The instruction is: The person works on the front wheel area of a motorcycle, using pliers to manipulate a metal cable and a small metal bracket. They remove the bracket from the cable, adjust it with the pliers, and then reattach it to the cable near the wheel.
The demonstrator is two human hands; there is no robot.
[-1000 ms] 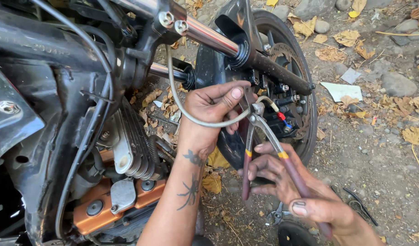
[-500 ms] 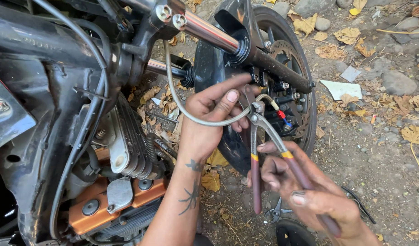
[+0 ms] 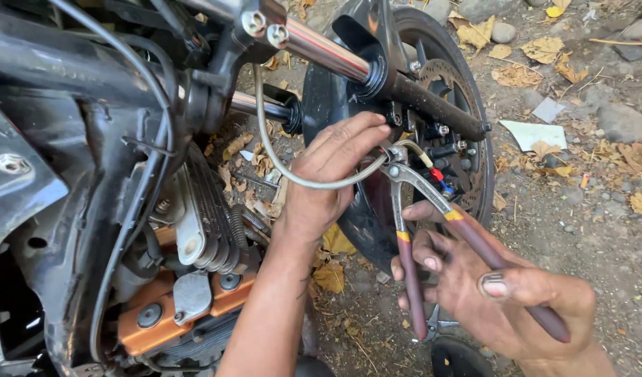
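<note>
right hand at lower right of the frame, fingers wrapped round the two maroon handles of the pliers, handles spread somewhat apart; the nose sits at centre frame on the end fitting of a grey cable, though whether the nose has bitten down fully i cannot tell. left hand comes up from bottom centre, fingers closed lightly over the same cable end, thumb and fingertips just beside the pliers' nose, steadying it. the cable loops up and left from there toward the chrome fork tube at upper centre. just right of the nose, small red and blue connectors hang by the brake disc of the front wheel. judged from how things lie: cable end is caught and held, work on the fitting is under way, not finished; cable not yet seated or freed at this end. outward: finned engine cylinder and orange engine cover at lower left, dark frame upper left, dry leaves and stones on bare ground at right, a scrap of pale paper right of the wheel.
</note>
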